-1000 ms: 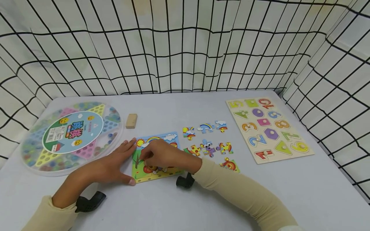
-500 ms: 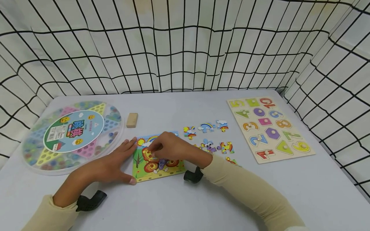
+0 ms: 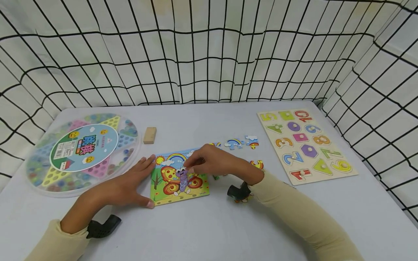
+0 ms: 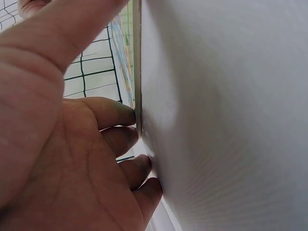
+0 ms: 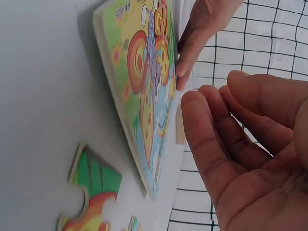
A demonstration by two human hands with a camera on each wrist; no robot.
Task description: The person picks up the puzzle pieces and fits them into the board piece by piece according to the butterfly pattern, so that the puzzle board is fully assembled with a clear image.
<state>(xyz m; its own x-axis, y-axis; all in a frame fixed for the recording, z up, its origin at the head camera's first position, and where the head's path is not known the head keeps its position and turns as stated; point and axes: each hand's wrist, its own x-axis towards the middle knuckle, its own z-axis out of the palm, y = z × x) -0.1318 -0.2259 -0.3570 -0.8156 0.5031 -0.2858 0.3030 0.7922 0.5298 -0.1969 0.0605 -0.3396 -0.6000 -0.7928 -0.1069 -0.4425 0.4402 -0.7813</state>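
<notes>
A small puzzle board (image 3: 163, 194) with a butterfly picture lies flat on the white table. My left hand (image 3: 125, 186) rests along its left side, thumb at the near corner and fingertips at the far one. In the left wrist view, fingers of the left hand (image 4: 91, 154) touch the board's edge. My right hand (image 3: 217, 163) is over the board's right part, its fingers loosely bent. Nothing sits between the fingers of the right hand (image 5: 255, 130) in the right wrist view. Loose jigsaw pieces lie to the right, including a rainbow piece (image 3: 233, 144) and a green-cornered piece (image 5: 103, 175).
A round Chinese checkers set (image 3: 83, 148) with marbles lies at the left. Behind the puzzle board is a wooden block (image 3: 150, 135). A number-and-shape peg board (image 3: 307, 145) lies at the right. Black netting (image 3: 209, 58) surrounds the table. The right forearm covers several pieces.
My right hand has moved rightward across the board, uncovering the butterfly picture and covering some loose pieces. The left hand has stayed at the board's left side.
</notes>
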